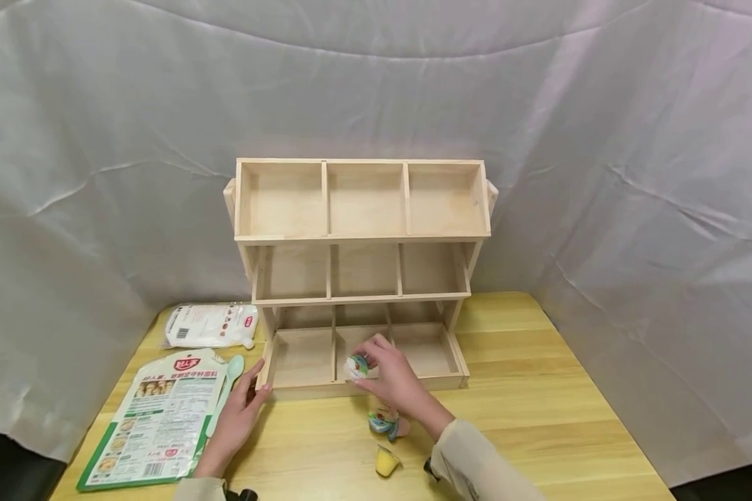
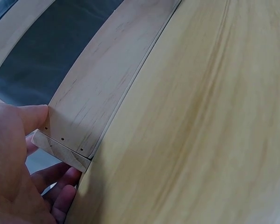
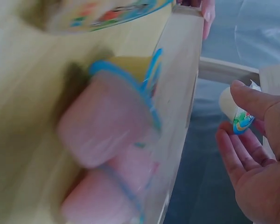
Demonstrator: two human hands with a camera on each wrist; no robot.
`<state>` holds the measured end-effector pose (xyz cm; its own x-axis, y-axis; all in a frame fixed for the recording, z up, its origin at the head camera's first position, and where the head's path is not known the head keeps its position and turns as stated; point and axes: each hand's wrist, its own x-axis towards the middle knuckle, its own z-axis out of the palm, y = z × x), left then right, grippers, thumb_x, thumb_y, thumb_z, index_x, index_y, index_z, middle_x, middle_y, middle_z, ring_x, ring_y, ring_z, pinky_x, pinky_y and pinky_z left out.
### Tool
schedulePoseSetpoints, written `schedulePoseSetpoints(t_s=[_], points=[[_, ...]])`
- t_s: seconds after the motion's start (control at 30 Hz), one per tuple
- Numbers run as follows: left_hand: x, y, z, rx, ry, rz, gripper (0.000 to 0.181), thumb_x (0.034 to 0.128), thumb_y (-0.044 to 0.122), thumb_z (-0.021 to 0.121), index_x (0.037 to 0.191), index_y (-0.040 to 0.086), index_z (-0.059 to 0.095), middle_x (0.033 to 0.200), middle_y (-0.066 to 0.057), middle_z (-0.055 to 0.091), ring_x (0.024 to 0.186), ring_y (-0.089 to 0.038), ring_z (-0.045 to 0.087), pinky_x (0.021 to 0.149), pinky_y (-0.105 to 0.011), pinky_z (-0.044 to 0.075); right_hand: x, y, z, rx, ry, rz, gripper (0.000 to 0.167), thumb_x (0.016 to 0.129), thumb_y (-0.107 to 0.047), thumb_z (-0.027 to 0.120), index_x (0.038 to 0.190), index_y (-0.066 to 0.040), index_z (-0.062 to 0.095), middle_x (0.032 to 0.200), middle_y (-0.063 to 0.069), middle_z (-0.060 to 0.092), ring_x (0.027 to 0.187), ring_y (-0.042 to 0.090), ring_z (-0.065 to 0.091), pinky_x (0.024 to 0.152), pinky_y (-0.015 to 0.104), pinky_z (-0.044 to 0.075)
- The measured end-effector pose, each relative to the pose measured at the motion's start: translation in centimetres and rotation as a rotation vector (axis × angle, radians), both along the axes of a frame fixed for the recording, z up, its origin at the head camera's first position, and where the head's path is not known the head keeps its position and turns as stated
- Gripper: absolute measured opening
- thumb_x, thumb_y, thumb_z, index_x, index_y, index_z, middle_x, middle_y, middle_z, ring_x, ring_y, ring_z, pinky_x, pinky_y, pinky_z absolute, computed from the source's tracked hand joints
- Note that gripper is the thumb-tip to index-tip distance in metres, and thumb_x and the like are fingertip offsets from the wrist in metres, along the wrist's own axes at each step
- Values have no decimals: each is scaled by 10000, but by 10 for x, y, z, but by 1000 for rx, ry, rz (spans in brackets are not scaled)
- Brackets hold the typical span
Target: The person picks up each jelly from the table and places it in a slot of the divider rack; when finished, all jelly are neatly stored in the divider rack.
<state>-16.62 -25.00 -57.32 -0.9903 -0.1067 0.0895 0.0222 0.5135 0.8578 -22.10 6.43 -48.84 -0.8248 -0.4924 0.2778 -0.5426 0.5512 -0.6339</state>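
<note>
The small jelly cup [image 1: 356, 367] has a pale, whitish body and a lid printed in white, green and blue with a touch of red. It is just above the front edge of the wooden shelf [image 1: 363, 271], at the middle compartment of the lowest tier. The right hand [image 1: 390, 376] pinches it between thumb and fingertips, the remaining fingers loosely bent. The left hand [image 1: 241, 416] grips the shelf's front left corner, thumb on one side of the board and fingers curled round the other.

On the green-edged pouch [image 1: 157, 421] a red logo reads 好人家; the rows of smaller print are too fine to read, though a barcode shows near the bottom. The white pouch [image 1: 209, 325] behind it also bears a barcode and a small red logo.

The shelf is pale, unpainted wood, three tiers of three box-like compartments, with small dark holes near the gripped corner. Two pink cups [image 3: 102, 123], smooth, tapered and blue-rimmed, lie tipped on the wood-grained table [image 1: 526, 390]. Nearer the person lies a yellow cup [image 1: 386, 462], and a pale green spoon [image 1: 228, 383] rests beside the green-edged pouch
</note>
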Motion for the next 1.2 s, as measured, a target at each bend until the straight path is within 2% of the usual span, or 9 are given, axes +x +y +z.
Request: schedulePoseSetpoints(t_s=[0.17,0.3,0.43,0.57,0.8,0.87,0.97,1.2], points=[[-1,1,-1,-3,15,6,608,1097,323,527,1630,116,321,1476,-267,546,1261,-330,583,1005,-313,489,-8,-18,3,9,10,-13,476,803,-167,908,1224,-167,686,1077,-39,581,957,127,639,855,274,574],[3,-1,-1,-27,10,12,599,1098,312,526,1628,114,327,1471,-265,553,1269,-334,580,1016,-341,485,-11,-32,3,-2,-22,-20,475,794,-172,916,1214,-173,696,1060,-51,576,933,99,617,816,205,540],[4,-2,-1,-32,15,12,599,1097,308,530,1625,110,330,1449,-267,568,1280,-341,576,1028,-357,482,-15,-45,2,3,-16,-28,466,788,-171,921,1199,-163,702,1030,-40,578,906,109,625,775,177,527],[3,0,0,-36,27,12,600,1095,311,533,1622,99,336,1461,-273,558,1298,-355,564,1040,-392,478,-23,-58,0,36,14,-43,479,764,-198,940,1181,-149,709,1016,-24,600,897,158,644,739,183,511],[0,2,1,-29,24,8,618,1100,353,512,1630,101,318,1568,-293,441,1393,-452,490,1125,-571,401,-37,-85,-6,152,42,-68,494,757,-272,948,1185,-197,713,1069,-21,654,908,108,619,791,259,514],[-1,2,0,-25,25,9,621,1099,361,512,1630,106,319,1592,-286,411,1411,-461,470,1136,-584,383,-41,-92,-7,155,45,-62,487,758,-270,948,1178,-194,715,1096,-8,664,937,120,622,815,278,520],[-1,2,-1,-21,26,13,618,1097,353,520,1630,111,321,1583,-285,427,1378,-444,509,1124,-566,405,-48,-103,-9,165,50,-51,487,755,-273,949,1177,-183,723,1118,0,670,948,124,626,826,265,527],[0,1,0,-2,15,10,619,1094,346,528,1630,114,321,1570,-299,437,1405,-461,474,1140,-597,387,-57,-127,-10,203,69,-76,537,737,-308,955,1211,-189,733,1065,-24,690,914,110,615,816,246,527]])
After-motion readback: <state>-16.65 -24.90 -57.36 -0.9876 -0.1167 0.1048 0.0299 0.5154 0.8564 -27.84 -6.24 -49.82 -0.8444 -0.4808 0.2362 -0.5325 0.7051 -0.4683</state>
